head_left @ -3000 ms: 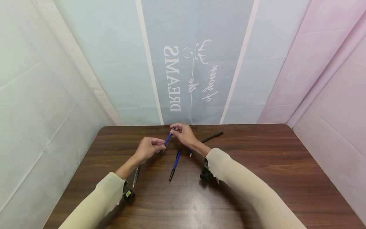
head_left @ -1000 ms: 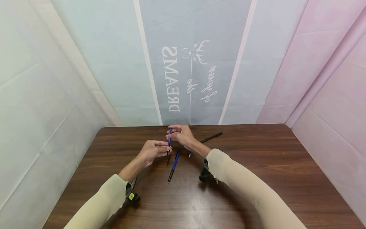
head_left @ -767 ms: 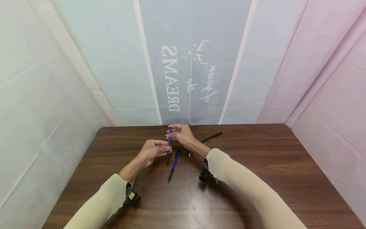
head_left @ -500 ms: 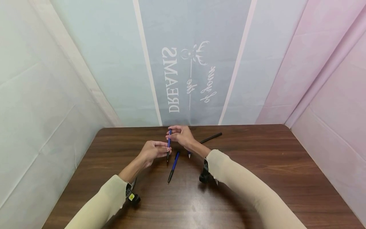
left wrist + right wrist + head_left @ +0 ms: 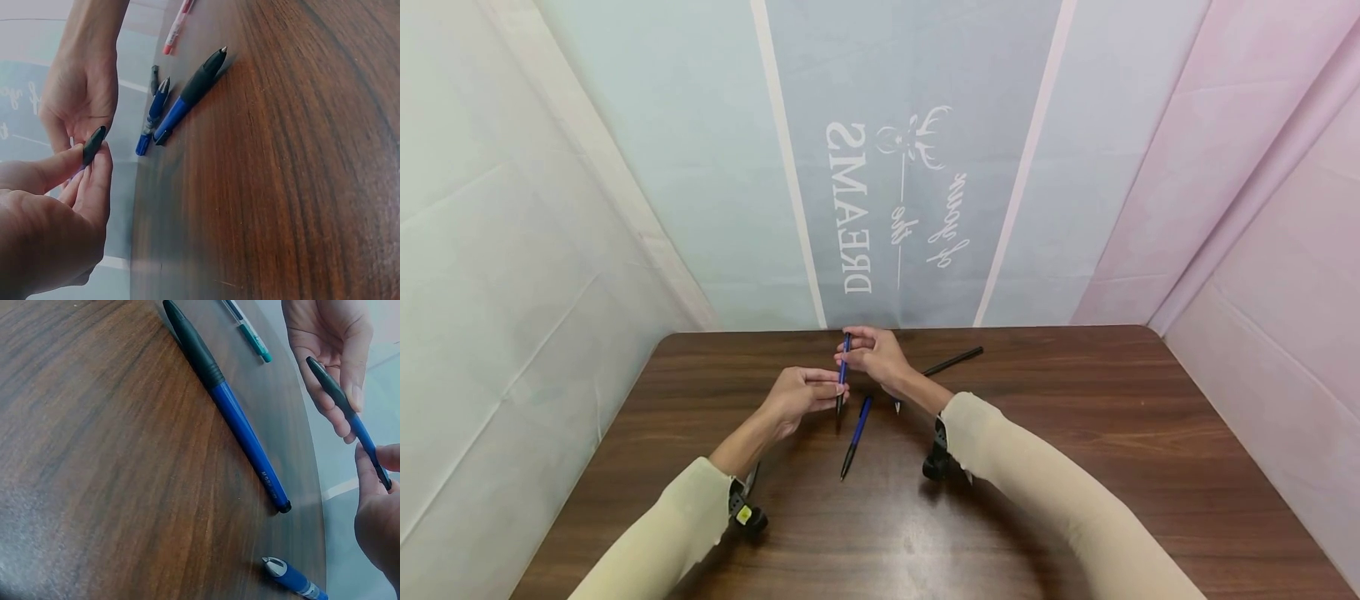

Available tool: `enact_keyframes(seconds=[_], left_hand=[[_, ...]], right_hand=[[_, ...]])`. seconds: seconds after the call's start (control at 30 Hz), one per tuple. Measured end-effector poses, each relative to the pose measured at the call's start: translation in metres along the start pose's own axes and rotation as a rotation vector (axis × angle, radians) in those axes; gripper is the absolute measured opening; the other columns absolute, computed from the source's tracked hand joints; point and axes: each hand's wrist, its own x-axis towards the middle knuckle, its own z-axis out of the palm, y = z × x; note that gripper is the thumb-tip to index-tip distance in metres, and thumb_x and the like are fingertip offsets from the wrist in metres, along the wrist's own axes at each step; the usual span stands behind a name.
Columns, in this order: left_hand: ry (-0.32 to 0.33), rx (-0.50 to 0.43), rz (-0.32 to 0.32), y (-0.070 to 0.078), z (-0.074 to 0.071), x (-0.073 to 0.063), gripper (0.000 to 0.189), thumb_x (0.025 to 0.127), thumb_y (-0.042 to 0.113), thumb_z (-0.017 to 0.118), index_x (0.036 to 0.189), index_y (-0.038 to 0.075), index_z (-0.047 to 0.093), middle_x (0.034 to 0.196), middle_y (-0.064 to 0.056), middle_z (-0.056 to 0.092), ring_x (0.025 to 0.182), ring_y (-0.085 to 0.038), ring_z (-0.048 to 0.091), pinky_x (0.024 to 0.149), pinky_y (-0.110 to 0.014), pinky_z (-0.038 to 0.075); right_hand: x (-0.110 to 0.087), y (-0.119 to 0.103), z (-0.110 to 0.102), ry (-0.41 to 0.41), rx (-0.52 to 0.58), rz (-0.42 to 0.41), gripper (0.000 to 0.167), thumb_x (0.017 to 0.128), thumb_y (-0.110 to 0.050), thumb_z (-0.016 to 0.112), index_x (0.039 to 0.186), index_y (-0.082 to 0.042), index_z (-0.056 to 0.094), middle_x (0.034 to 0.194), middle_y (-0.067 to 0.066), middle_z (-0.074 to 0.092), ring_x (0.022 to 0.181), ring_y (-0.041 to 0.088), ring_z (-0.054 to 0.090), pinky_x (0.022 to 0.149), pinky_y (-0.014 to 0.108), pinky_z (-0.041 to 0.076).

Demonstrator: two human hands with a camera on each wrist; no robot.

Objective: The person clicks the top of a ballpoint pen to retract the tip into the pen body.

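Observation:
Both hands hold one blue ballpoint pen (image 5: 843, 372) with a black grip, raised over the far part of the table. My left hand (image 5: 801, 396) pinches it near the black grip between thumb and fingers. At the blue upper end, the right hand (image 5: 880, 358) pinches it too. In the right wrist view the held pen (image 5: 361, 430) slants, its black tip end toward the left hand. Just below the hands, a similar blue-and-black pen (image 5: 857, 437) lies on the table. The right forearm partly covers another blue pen (image 5: 290, 578) with a silver tip.
A black pen (image 5: 953, 361) lies right of the right hand. One pen with a green end (image 5: 255, 344) shows in the right wrist view, and a red-and-clear pen (image 5: 178, 26) in the left. The brown wooden table (image 5: 1075, 433) meets a printed cloth (image 5: 910, 283) behind.
Over three seconds the held pen has swung from slanted to nearly straight in the head view, and my left hand has shifted slightly right. During the last second both hands stay almost still.

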Motion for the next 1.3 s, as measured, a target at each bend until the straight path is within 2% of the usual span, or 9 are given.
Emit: enact_keyframes(seconds=[0.33, 0.5, 0.7, 0.87, 1.3], left_hand=[[-0.034, 0.002, 0.032, -0.008, -0.004, -0.002, 0.033, 0.101, -0.005, 0.067, 0.128, -0.022, 0.061, 0.107, -0.023, 0.078, 0.095, -0.022, 0.079, 0.087, -0.034, 0.065], [-0.042, 0.015, 0.028, -0.010, -0.007, -0.006, 0.034, 0.101, -0.004, 0.068, 0.128, -0.023, 0.060, 0.107, -0.022, 0.078, 0.093, -0.019, 0.078, 0.087, -0.033, 0.064], [-0.052, 0.032, 0.027, -0.013, -0.009, -0.009, 0.033, 0.100, -0.003, 0.069, 0.127, -0.021, 0.062, 0.104, -0.019, 0.079, 0.093, -0.020, 0.079, 0.085, -0.033, 0.065], [-0.058, 0.055, 0.026, -0.016, -0.011, -0.015, 0.033, 0.100, -0.002, 0.070, 0.126, -0.021, 0.063, 0.108, -0.024, 0.078, 0.096, -0.023, 0.079, 0.084, -0.032, 0.065], [-0.088, 0.107, 0.025, -0.021, -0.019, -0.029, 0.031, 0.101, -0.001, 0.069, 0.125, -0.021, 0.063, 0.112, -0.027, 0.076, 0.101, -0.026, 0.078, 0.087, -0.035, 0.065]], right_hand=[[-0.003, 0.005, 0.001, -0.020, -0.023, 0.009, 0.057, 0.098, 0.012, 0.065, 0.152, 0.006, 0.049, 0.129, 0.039, 0.063, 0.108, 0.033, 0.076, 0.094, 0.037, 0.063], [-0.006, 0.007, 0.002, -0.031, -0.043, 0.011, 0.056, 0.099, 0.009, 0.065, 0.153, 0.004, 0.049, 0.128, 0.038, 0.064, 0.107, 0.031, 0.076, 0.094, 0.039, 0.063], [-0.011, 0.006, 0.005, -0.037, -0.050, 0.018, 0.057, 0.098, 0.009, 0.068, 0.152, 0.004, 0.050, 0.121, 0.031, 0.069, 0.108, 0.033, 0.076, 0.094, 0.040, 0.063], [-0.014, 0.010, 0.007, -0.047, -0.056, 0.026, 0.060, 0.097, 0.009, 0.070, 0.152, 0.009, 0.046, 0.120, 0.031, 0.069, 0.108, 0.033, 0.076, 0.094, 0.040, 0.063], [-0.023, 0.014, 0.014, -0.046, -0.096, 0.046, 0.057, 0.093, 0.008, 0.075, 0.146, 0.010, 0.052, 0.110, 0.025, 0.073, 0.099, 0.031, 0.078, 0.087, 0.037, 0.065]])
